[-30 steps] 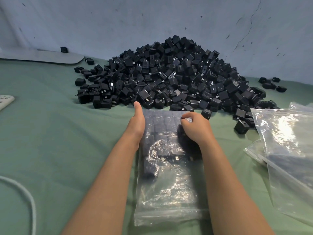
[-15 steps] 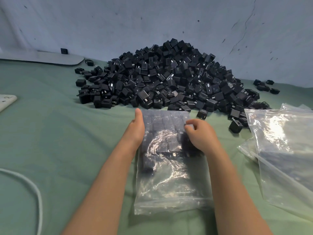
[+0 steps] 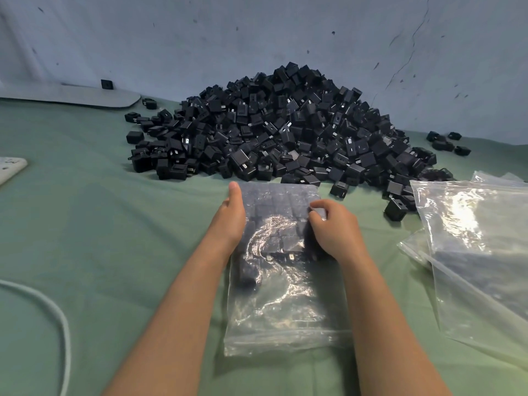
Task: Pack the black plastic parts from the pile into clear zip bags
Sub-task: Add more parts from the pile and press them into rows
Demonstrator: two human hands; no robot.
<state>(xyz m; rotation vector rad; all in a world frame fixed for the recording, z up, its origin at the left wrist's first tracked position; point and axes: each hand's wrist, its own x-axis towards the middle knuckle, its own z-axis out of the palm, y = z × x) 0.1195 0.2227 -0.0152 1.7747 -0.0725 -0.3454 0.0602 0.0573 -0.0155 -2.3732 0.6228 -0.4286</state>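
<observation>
A big pile of black plastic parts lies on the green cloth against the wall. In front of it a clear zip bag lies flat, its far half filled with rows of black parts. My left hand lies straight along the bag's left edge, thumb pointing toward the pile, pressing against the side. My right hand rests on the bag's right side with fingers curled, pinching the plastic near the far right corner. The part of the bag beneath the right hand is hidden.
More clear zip bags lie stacked at the right. A few loose black parts sit beside them, and others at the far right. A white cable curves at the left, a white object at the left edge.
The view has shifted slightly, with both hands and the bag a little lower in frame. The right hand's fingers have curled tighter on the bag's far right corner. The left hand stays along the edge.
</observation>
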